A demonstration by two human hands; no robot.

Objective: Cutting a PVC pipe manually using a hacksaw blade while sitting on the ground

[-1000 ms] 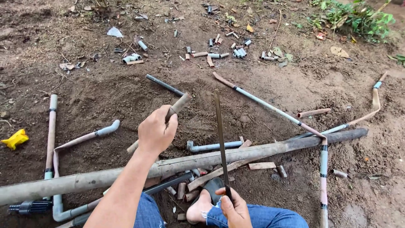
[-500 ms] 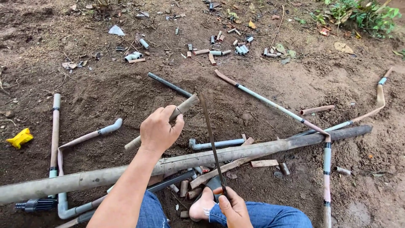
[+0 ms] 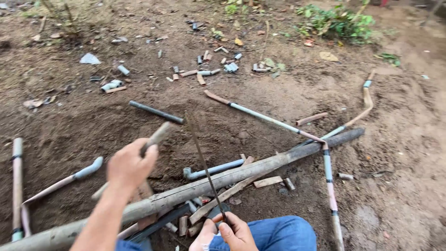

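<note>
The left hand (image 3: 130, 166) was raised over the bare brown dirt ground (image 3: 404, 186), its fingers (image 3: 147, 155) curled tight around a short, mud-stained grey pipe piece (image 3: 157, 136) that slanted up and to the right out of the fist. The picture was blurred there, so the lower end of that piece could not be made out clearly.

The right hand (image 3: 234, 230) sat low at the bottom edge, just above a knee in blue denim (image 3: 278, 232). Its fingers were pinched together on the lower end of a thin, dark, straight blade-like strip (image 3: 204, 167), which rose leaning up and to the left, crossing in front of a long, thick, mud-coated grey pole (image 3: 260, 166). That pole lay slantwise across the ground from the lower left corner to the right of centre.

Near the pole lay a pale blue pipe with an elbow fitting (image 3: 213, 169), just behind it, and some short wooden and pipe offcuts (image 3: 268, 181) beside it. A dark grey tube (image 3: 155, 112) lay farther back, well apart from the left hand. A long thin pale pipe with brown ends (image 3: 265, 118) ran slantwise toward the pole's far end. On the left, a curved grey pipe (image 3: 86, 170) rested on the soil. A green leafy plant (image 3: 339, 21) grew at the far edge.
</note>
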